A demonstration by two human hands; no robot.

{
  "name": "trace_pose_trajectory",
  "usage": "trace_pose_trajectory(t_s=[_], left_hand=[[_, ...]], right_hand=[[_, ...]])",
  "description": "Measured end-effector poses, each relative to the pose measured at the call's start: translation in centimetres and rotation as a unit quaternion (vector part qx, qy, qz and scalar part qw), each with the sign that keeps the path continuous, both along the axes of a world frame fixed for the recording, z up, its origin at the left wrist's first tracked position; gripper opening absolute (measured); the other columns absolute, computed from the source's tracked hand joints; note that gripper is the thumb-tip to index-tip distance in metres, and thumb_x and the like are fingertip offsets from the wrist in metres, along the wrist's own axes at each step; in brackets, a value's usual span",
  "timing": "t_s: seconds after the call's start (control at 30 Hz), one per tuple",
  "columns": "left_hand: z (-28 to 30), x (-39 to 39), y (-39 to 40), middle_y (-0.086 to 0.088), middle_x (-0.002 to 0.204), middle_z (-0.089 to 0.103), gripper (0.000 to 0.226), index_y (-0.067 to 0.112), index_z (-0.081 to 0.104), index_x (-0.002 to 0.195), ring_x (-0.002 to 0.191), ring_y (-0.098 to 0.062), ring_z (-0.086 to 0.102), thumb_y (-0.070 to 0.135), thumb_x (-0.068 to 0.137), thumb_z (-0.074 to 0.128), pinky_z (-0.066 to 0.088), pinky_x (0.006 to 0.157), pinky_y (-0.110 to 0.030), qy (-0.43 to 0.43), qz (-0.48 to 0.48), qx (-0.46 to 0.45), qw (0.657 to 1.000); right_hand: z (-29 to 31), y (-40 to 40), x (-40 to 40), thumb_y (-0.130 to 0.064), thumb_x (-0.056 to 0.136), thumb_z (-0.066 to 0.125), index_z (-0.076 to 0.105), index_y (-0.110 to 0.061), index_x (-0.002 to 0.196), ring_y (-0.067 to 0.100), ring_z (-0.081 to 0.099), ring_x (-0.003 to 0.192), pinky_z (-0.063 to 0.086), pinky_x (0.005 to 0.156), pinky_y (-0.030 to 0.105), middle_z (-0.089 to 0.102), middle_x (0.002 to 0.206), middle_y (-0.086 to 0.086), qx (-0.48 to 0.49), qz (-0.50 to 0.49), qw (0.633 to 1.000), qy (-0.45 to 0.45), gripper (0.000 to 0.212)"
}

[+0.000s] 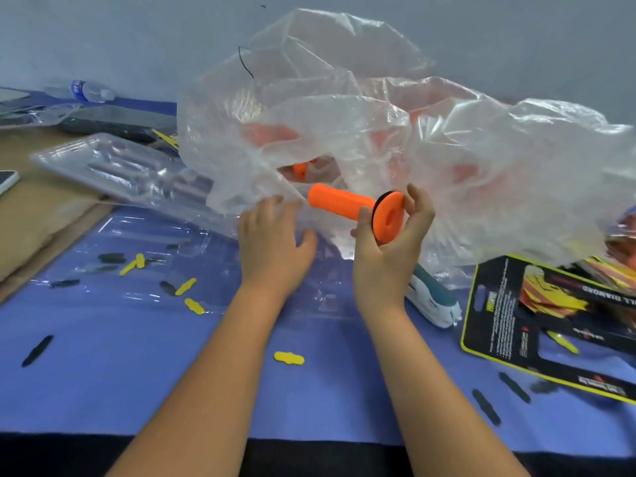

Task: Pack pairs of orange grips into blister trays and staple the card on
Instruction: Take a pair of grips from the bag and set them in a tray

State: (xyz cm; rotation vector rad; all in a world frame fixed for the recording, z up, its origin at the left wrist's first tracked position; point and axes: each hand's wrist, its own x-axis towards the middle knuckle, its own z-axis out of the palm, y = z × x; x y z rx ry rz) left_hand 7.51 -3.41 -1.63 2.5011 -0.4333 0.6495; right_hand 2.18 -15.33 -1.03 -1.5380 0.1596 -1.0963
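My right hand holds an orange grip by its flanged end, fingers curled round the flange, the grip pointing left and away. My left hand lies just left of it with fingers straight, touching the edge of a big clear plastic bag. More orange grips show dimly inside the bag. A clear blister tray lies at the back left. A flat clear tray rests on the blue table under my left hand. Black and yellow printed cards lie at the right.
A white and teal stapler lies between my right wrist and the cards. Small yellow cut-outs and black cut-outs are scattered over the blue table cover. A water bottle lies at the back left; brown cardboard covers the left side.
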Motion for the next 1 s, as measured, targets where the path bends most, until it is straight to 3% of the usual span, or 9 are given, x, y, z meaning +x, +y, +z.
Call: trace_pose_trajectory(t_s=[0.07, 0.13, 0.3, 0.4, 0.57, 0.73, 0.83, 0.93, 1.0], left_hand=[[0.6, -1.2, -0.5, -0.017, 0.132, 0.051, 0.052, 0.005, 0.055, 0.128, 0.121, -0.036, 0.047, 0.020, 0.079, 0.063, 0.034, 0.102, -0.046, -0.070, 0.004, -0.082, 0.994], [0.5, -2.6, -1.2, -0.019, 0.133, 0.051, 0.056, 0.003, 0.054, 0.130, 0.124, -0.038, 0.046, 0.019, 0.076, 0.062, 0.035, 0.104, -0.048, -0.116, -0.055, -0.061, 0.990], [-0.1, -3.2, -1.5, -0.021, 0.131, 0.053, 0.047, 0.002, 0.050, 0.135, 0.122, -0.042, 0.048, 0.011, 0.089, 0.060, 0.037, 0.103, -0.048, -0.127, -0.098, -0.047, 0.986], [-0.3, -2.1, 0.0, -0.014, 0.117, 0.059, 0.039, 0.007, 0.054, 0.131, 0.103, -0.038, 0.052, 0.013, 0.093, 0.060, 0.037, 0.090, -0.036, -0.109, -0.106, -0.082, 0.985], [-0.2, -1.0, 1.5, -0.006, 0.119, 0.061, 0.040, 0.015, 0.055, 0.133, 0.103, -0.029, 0.051, 0.022, 0.094, 0.058, 0.029, 0.091, -0.015, -0.098, -0.162, -0.090, 0.978], [0.4, -0.8, 2.6, 0.007, 0.109, 0.059, 0.025, 0.016, 0.064, 0.116, 0.103, -0.011, 0.053, 0.023, 0.092, 0.060, 0.040, 0.093, -0.021, -0.135, -0.102, -0.199, 0.965], [1.0, -0.8, 3.7, 0.013, 0.081, 0.062, 0.011, 0.022, 0.065, 0.082, 0.082, -0.003, 0.056, 0.021, 0.083, 0.054, 0.046, 0.078, -0.027, -0.031, -0.057, -0.314, 0.947], [0.6, -0.6, 4.7, 0.010, 0.094, 0.069, 0.023, 0.026, 0.073, 0.087, 0.092, -0.010, 0.061, 0.029, 0.075, 0.054, 0.048, 0.087, -0.031, 0.120, -0.124, -0.196, 0.965], [0.2, -0.4, 5.0, 0.010, 0.114, 0.064, 0.033, 0.032, 0.075, 0.098, 0.108, -0.013, 0.056, 0.036, 0.072, 0.054, 0.041, 0.099, -0.037, 0.124, -0.141, -0.056, 0.981]], right_hand=[[0.1, 0.2, -0.7, -0.017, 0.088, 0.065, 0.038, -0.030, 0.130, 0.014, 0.051, 0.123, 0.050, 0.094, 0.051, 0.044, 0.127, -0.028, -0.002, -0.021, 0.999, -0.036, 0.052], [0.3, 0.1, -1.0, -0.012, 0.087, 0.068, 0.041, -0.034, 0.121, 0.020, 0.056, 0.116, 0.052, 0.087, 0.054, 0.047, 0.119, -0.033, -0.006, -0.018, 0.998, -0.065, 0.049], [0.1, -0.1, -1.7, -0.007, 0.081, 0.066, 0.051, -0.021, 0.107, 0.023, 0.058, 0.115, 0.055, 0.080, 0.049, 0.053, 0.130, 0.002, -0.118, -0.009, 0.986, -0.114, 0.033], [-0.2, -0.7, -1.6, -0.001, 0.081, 0.059, 0.060, -0.001, 0.106, 0.027, 0.060, 0.108, 0.057, 0.073, 0.037, 0.048, 0.132, 0.017, -0.195, -0.006, 0.974, -0.116, 0.025], [-0.3, -1.4, -1.3, 0.001, 0.085, 0.069, 0.069, 0.000, 0.108, 0.005, 0.053, 0.102, 0.050, 0.081, 0.017, 0.056, 0.123, 0.022, -0.274, -0.046, 0.959, -0.059, 0.023], [0.2, -1.6, -1.6, -0.016, 0.086, 0.071, 0.071, -0.008, 0.094, 0.011, 0.060, 0.076, 0.046, 0.071, 0.016, 0.068, 0.088, 0.003, -0.145, -0.081, 0.986, -0.013, 0.011], [0.8, -1.8, -1.6, -0.022, 0.086, 0.071, 0.059, -0.027, 0.075, 0.012, 0.069, 0.064, 0.054, 0.065, 0.038, 0.070, 0.068, -0.001, 0.012, -0.076, 0.997, 0.027, 0.017], [1.0, -2.0, -1.7, -0.021, 0.089, 0.069, 0.053, -0.029, 0.071, 0.007, 0.069, 0.058, 0.050, 0.057, 0.033, 0.067, 0.065, 0.004, 0.033, -0.080, 0.995, 0.044, 0.025], [1.0, -2.0, -1.6, -0.022, 0.091, 0.067, 0.053, -0.030, 0.073, 0.008, 0.067, 0.058, 0.048, 0.058, 0.030, 0.066, 0.069, 0.004, 0.019, -0.082, 0.995, 0.056, 0.024]])
